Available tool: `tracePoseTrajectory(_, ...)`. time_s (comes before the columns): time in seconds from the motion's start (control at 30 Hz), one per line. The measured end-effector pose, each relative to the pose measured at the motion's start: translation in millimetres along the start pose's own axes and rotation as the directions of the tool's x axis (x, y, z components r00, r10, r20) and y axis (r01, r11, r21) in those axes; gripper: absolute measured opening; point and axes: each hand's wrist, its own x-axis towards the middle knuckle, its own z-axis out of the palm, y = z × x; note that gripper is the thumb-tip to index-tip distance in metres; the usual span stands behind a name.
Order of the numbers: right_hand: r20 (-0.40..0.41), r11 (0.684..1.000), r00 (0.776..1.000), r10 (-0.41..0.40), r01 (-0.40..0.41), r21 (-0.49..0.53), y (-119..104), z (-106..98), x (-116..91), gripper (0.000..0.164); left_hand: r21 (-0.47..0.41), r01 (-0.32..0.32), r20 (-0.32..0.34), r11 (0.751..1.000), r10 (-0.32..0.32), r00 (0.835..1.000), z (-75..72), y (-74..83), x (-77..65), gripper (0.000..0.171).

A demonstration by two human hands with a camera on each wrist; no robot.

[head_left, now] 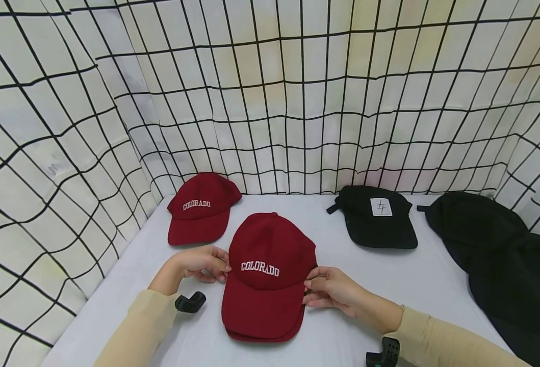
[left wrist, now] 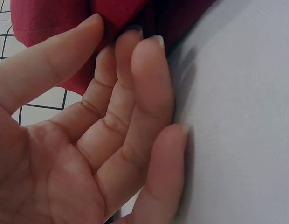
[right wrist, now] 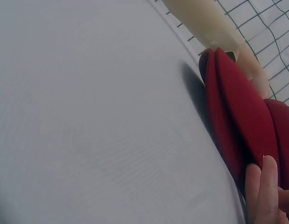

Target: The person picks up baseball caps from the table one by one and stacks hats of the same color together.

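Two dark-red baseball caps are stacked mid-table, brims toward me; the upper cap (head_left: 264,306) reads COLORADO in white, and the edge of the lower cap (head_left: 270,338) shows under its brim. At the stack's left side my left hand (head_left: 202,262) pinches the cap edge between thumb and fingers. In the left wrist view its thumb lies on the red cloth (left wrist: 46,18), its fingertips tucked at the fold. My right hand (head_left: 334,293) grips the opposite side, just above the brim. The right wrist view shows both brims (right wrist: 244,109) layered, with fingers at their edge.
Another red COLORADO cap (head_left: 198,224) lies at the back left. A black cap with a white tag (head_left: 380,219) sits at the back right. More black caps (head_left: 476,229) overlap at the far right. Black wire grid (head_left: 302,117) surrounds the white table (head_left: 370,275).
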Motion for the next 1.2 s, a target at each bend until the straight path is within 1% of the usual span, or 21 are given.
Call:
tracePoseTrajectory(0.3,-0.003,1.0,1.0,-0.004,0.004,-0.018,-1,2,0,0.012,0.021,-0.005,0.011,1.0,0.005,1.0,1.4,-0.1,-1.8,0.005)
tracePoseTrajectory(0.43,-0.003,1.0,1.0,0.001,-0.001,-0.023,-2,2,-1,0.013,0.05,-0.005,0.009,0.999,0.005,1.0,2.5,1.1,-2.5,0.006)
tracePoseTrajectory(0.6,-0.002,1.0,1.0,0.004,-0.005,-0.026,-1,0,-1,0.015,0.088,0.012,-0.006,0.996,-0.011,1.0,3.8,4.7,-3.1,0.005)
tracePoseTrajectory(0.8,-0.007,0.999,1.0,-0.013,0.012,-0.044,1,-3,-3,0.02,0.099,0.035,-0.03,0.995,-0.032,0.999,4.1,8.6,-4.3,0.007)
tracePoseTrajectory(0.9,-0.007,0.997,1.0,-0.02,0.019,-0.069,0,-6,-6,0.024,0.095,0.032,-0.037,0.995,-0.029,0.999,4.7,9.9,-4.9,0.007)
tracePoseTrajectory(1.0,0.003,0.993,1.0,-0.023,0.023,-0.115,-2,-10,-8,0.026,0.095,0.024,-0.038,0.995,-0.021,0.999,5.1,10.5,-6.7,0.008)
tracePoseTrajectory(1.1,0.038,0.983,0.999,-0.034,0.04,-0.178,-6,-14,-12,0.026,0.108,0.012,-0.047,0.994,-0.007,0.999,4.0,11.4,-11.4,0.009)
tracePoseTrajectory(1.2,0.084,0.964,0.994,-0.071,0.09,-0.252,-14,-18,-15,0.026,0.139,-0.001,-0.076,0.99,0.012,0.997,0.0,14.5,-17.0,0.013)
